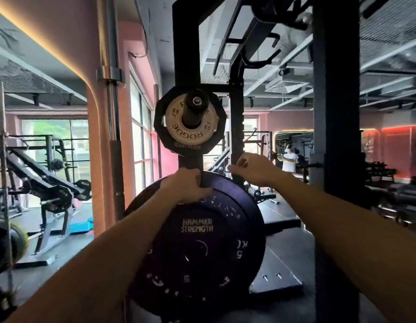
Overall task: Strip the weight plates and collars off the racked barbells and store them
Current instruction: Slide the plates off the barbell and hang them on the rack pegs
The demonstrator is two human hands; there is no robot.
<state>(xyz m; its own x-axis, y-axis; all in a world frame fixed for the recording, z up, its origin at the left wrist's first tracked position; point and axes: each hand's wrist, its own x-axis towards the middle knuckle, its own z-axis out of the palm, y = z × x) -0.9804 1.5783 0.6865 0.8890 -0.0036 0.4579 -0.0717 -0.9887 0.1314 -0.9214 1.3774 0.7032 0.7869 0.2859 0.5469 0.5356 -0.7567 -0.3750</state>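
Round black plate (pixel 200 248): left hand (pixel 184 184) grips rim; right hand (pixel 251 170) loosely curled, empty.

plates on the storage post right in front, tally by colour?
Black: 3 — the Hammer Strength plate, another black plate behind it, and the small black plate on the upper peg.
Pale: 1 — the Rogue plate.
Total: 4
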